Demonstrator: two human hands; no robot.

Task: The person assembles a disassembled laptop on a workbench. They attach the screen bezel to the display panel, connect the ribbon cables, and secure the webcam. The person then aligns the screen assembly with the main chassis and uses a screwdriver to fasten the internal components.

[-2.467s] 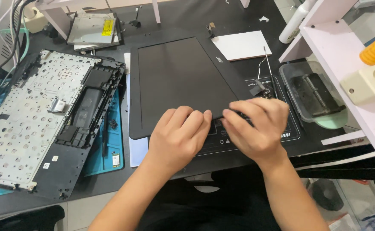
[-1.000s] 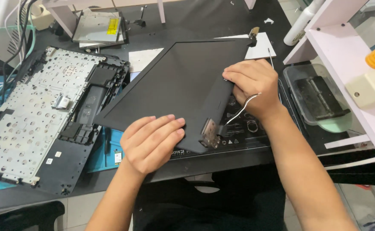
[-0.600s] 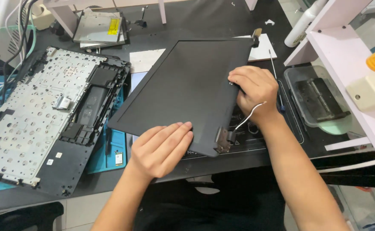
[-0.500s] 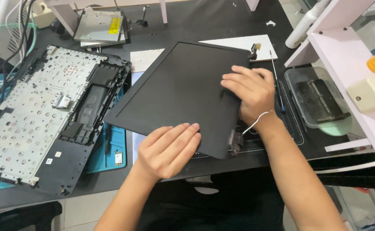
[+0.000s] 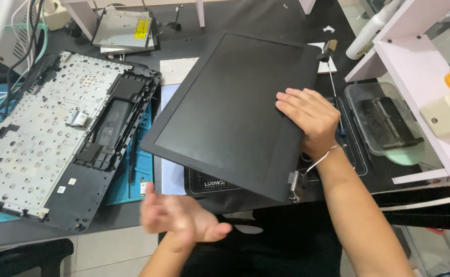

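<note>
A black laptop screen panel (image 5: pixel 230 113) lies tilted across the dark work mat (image 5: pixel 356 154), with a metal hinge (image 5: pixel 295 184) at its near right corner. My right hand (image 5: pixel 307 115) rests flat on the panel's right edge, fingers spread. My left hand (image 5: pixel 181 218) hovers open and blurred below the panel's near edge, off the table, holding nothing.
An opened laptop base (image 5: pixel 55 133) with its metal keyboard plate lies on a blue mat (image 5: pixel 132 179) at the left. A drive (image 5: pixel 125 28) sits at the back. At the right are a screwdriver (image 5: pixel 332 77), a clear tray (image 5: pixel 389 123), a white shelf (image 5: pixel 420 66) and a bottle (image 5: pixel 371 28).
The panel has been turned and slid toward the back right. My left hand has come off the panel and dropped toward me. My right hand stayed on the panel's right edge.
</note>
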